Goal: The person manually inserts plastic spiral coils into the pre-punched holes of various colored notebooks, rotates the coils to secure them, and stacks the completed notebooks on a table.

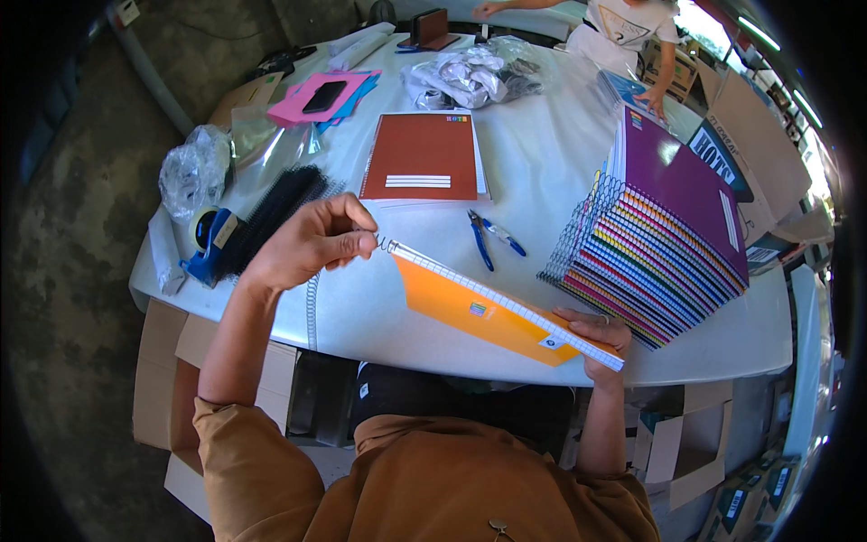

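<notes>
My left hand (pixel 316 242) is closed in a pinch on a spiral binding wire (pixel 386 243), whose loops reach the near-left corner of an orange notebook (pixel 488 312). That notebook is tilted in the air over the table's front, its hole-punched edge up. At its other end my right hand (pixel 603 339) grips it, fingers over the top edge. Below my left wrist a length of spiral coil (pixel 312 312) hangs down past the table edge; whether it is the same wire I cannot tell. Pliers (pixel 480 242) and small cutters (pixel 504 237) with blue handles lie beyond the notebook.
A tall stack of spiral notebooks (pixel 677 190) stands on the right. A brown-red notebook (pixel 420 158) lies mid-table. On the left are black coils (pixel 280 217), a blue tape dispenser (pixel 212 248) and a phone (pixel 325 97) on coloured sheets. Across the table a person's hand (pixel 652 99) touches notebooks.
</notes>
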Demonstrator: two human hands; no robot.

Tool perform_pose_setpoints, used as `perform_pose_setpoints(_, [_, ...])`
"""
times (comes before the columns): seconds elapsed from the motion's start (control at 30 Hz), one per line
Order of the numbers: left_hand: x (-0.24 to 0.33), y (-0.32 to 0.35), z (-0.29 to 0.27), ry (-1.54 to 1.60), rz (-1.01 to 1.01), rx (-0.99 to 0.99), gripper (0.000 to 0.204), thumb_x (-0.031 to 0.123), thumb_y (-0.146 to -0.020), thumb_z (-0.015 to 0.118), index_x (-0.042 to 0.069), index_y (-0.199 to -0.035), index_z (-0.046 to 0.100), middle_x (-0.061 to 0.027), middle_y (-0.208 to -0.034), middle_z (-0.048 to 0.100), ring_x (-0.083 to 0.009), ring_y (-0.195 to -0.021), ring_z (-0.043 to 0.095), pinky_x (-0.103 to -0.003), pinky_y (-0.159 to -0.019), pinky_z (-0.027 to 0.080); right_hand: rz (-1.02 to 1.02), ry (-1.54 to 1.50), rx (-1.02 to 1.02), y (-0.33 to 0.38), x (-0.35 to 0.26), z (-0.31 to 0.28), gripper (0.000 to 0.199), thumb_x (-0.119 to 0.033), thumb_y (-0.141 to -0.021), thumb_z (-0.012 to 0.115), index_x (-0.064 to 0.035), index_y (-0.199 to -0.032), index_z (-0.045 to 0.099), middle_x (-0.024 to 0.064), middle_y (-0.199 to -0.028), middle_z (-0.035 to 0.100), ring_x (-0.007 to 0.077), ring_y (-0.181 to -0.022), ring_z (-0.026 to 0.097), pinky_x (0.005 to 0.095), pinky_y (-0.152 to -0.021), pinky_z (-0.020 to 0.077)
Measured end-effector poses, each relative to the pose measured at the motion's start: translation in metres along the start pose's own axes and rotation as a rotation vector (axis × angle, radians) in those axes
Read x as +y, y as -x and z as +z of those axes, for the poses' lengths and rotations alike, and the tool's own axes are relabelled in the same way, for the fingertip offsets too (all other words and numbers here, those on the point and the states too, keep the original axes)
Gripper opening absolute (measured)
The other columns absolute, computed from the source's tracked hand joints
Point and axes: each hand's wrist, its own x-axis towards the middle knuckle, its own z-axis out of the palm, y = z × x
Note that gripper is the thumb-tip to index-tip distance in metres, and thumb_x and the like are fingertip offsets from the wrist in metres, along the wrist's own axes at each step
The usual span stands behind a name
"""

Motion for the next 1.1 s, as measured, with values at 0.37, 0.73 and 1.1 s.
perform_pose_setpoints(0.37, [0.028, 0.005, 0.016, -0.479, 0.094, -0.103, 0.031, 0.009, -0.086, 0.062, 0.001, -0.114, 0.054, -0.005, -0.082, 0.055, -0.0104, -0.071, 0.052, -0.025, -0.065, 0.046, 0.108, 0.237, -0.008, 0.002, -0.008, -0.001, 0.018, -0.001, -0.077, 0.061, 0.0031, -0.093, 0.067, 0.0214, -0.095, 0.066, 0.027, -0.084, 0.068, 0.0297, -0.072, 0.0544])
perform_pose_setpoints(0.73, [0.031, 0.006, -0.004, -0.134, -0.255, -0.258, 0.027, 0.023, -0.089, 0.059, -0.002, -0.099, 0.064, 0.0003, -0.067, 0.057, -0.0045, -0.053, 0.046, -0.02, -0.048, 0.039, 0.028, 0.029, -0.026, 0.005, 0.0, 0.002, 0.02, -0.006, -0.078, 0.062, 0.0007, -0.096, 0.067, 0.0228, -0.098, 0.064, 0.0295, -0.088, 0.066, 0.0299, -0.071, 0.0557])
perform_pose_setpoints(1.1, [0.031, 0.006, 0.001, -0.885, 0.331, -0.258, 0.038, 0.011, -0.08, 0.067, 0.004, -0.115, 0.054, -0.0118, -0.109, 0.058, -0.0246, -0.095, 0.057, -0.035, -0.081, 0.045, 0.214, 0.153, 0.146, 0.017, -0.002, 0.006, 0.021, -0.007, -0.081, 0.064, -0.0001, -0.1, 0.066, 0.0134, -0.089, 0.069, 0.0191, -0.068, 0.065, 0.0222, -0.063, 0.0499])
